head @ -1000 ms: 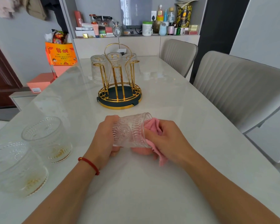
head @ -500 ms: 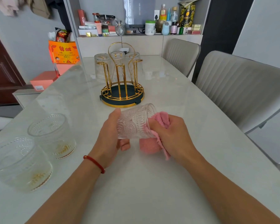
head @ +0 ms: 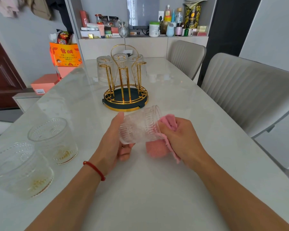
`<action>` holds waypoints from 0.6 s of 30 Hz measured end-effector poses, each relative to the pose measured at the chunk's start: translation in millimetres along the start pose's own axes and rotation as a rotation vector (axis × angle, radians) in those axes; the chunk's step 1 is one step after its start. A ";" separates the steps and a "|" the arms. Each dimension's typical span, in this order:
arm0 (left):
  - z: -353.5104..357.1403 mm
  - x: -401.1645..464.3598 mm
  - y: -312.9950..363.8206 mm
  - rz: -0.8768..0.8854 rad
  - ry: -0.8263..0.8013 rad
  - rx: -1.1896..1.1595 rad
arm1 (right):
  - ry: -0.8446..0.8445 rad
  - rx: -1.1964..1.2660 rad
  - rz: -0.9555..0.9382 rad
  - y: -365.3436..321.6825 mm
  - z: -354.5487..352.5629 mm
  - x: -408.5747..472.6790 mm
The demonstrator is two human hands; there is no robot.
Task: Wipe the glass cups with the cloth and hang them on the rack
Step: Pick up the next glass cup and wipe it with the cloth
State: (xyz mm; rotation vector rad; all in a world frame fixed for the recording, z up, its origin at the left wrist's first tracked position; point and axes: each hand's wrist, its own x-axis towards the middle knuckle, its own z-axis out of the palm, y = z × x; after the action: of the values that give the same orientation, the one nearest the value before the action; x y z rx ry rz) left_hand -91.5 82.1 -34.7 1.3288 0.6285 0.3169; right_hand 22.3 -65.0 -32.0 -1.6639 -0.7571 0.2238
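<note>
Since the earlier frame, both hands have carried the cup (head: 140,125) a little closer to the rack (head: 125,84), tilting it more. Left hand (head: 114,139) grips its base; right hand (head: 178,137) clutches the pink cloth (head: 157,148) at the cup's mouth, above the table (head: 157,189).

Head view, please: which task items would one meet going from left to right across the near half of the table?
Nearest glass cup → second glass cup → left hand → held glass cup → pink cloth → right hand.
</note>
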 end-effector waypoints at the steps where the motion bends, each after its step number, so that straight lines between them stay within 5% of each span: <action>1: 2.0 0.2 -1.0 -0.001 0.039 0.007 | -0.036 -0.027 -0.003 0.7 -2.1 -0.7; 8: -10.1 -4.0 5.2 -0.157 -0.164 0.145 | -0.077 -0.241 -0.235 -2.0 -19.8 -0.2; 15: 9.6 -0.7 -3.1 -0.030 0.077 -0.021 | -0.036 -0.120 -0.052 1.5 -7.1 1.9; 18: -0.1 -2.7 -0.6 -0.042 0.100 0.033 | -0.079 -0.218 -0.155 -1.1 -8.9 -2.6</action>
State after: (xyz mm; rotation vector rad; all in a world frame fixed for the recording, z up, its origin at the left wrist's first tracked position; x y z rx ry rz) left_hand -93.8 80.6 -34.6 1.3352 0.7477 0.3419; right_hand 24.7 -73.6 -29.3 -1.7985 -0.9941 0.1002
